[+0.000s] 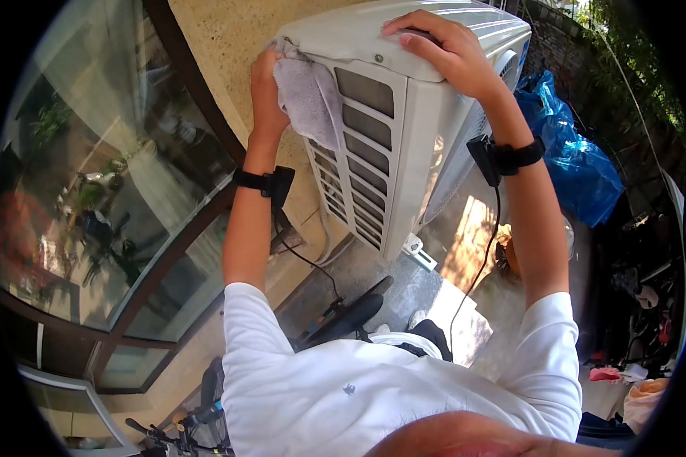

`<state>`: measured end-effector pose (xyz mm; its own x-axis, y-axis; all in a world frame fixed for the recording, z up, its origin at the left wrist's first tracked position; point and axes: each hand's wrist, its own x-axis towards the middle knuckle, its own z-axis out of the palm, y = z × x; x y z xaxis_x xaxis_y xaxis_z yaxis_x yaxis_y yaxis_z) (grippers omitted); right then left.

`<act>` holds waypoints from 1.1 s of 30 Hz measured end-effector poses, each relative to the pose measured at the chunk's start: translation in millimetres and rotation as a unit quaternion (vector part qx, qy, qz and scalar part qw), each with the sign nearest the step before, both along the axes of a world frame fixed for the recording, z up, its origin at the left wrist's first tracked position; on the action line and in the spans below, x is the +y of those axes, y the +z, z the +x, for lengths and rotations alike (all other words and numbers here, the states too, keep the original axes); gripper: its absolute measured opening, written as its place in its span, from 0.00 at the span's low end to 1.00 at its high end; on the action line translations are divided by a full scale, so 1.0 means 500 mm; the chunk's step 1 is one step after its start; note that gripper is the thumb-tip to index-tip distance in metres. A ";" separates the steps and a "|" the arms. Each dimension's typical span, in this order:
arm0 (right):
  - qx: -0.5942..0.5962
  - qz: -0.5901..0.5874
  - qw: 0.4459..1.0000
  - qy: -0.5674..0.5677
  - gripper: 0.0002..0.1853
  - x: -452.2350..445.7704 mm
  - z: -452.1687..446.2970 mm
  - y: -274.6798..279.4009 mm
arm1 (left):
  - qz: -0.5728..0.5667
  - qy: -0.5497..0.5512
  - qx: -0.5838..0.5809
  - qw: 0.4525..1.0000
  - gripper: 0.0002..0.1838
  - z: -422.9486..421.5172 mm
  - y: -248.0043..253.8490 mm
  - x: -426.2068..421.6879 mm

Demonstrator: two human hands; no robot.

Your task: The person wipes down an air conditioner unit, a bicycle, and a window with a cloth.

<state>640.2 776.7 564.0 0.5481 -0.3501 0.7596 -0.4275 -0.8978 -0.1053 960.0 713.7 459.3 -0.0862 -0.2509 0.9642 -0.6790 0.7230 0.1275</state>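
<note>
The two hands were apart. The left hand (267, 75) gripped a gray cloth (306, 90), which hung against the upper rear corner and slatted side grille (370, 160) of a white air-conditioner unit (413, 152). The right hand (448, 52) lay on the edge of the top cover (351, 32), fingers partly extended. The unit stood upright beside a beige wall (217, 46). A blue plastic bag (568, 156) lay beyond its front, near the right forearm (533, 206).

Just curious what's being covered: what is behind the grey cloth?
The cloth hangs against the white unit; slats show beside and below it. Whatever lies directly behind it is hidden.
</note>
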 end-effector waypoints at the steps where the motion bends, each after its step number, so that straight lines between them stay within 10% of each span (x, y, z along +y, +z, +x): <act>1: -0.004 0.001 1.000 -0.003 0.17 0.000 0.001 0.002 | 0.013 -0.008 0.005 1.000 0.23 -0.011 0.011 0.018; 9: -0.009 -0.006 1.000 -0.021 0.16 0.004 0.001 0.002 | 0.006 -0.053 -0.013 0.998 0.20 -0.022 0.028 0.049; 18: -0.031 0.011 0.999 -0.011 0.17 0.019 -0.003 0.001 | 0.005 0.230 -0.056 0.971 0.13 -0.032 0.022 0.042; 23: -0.002 -0.036 0.999 -0.028 0.18 -0.002 -0.002 -0.008 | 0.060 0.027 0.142 0.988 0.17 -0.039 -0.007 -0.005; 33: -0.002 -0.033 0.999 -0.029 0.18 0.003 0.001 -0.006 | 0.052 -0.085 0.104 0.990 0.15 -0.040 -0.014 0.020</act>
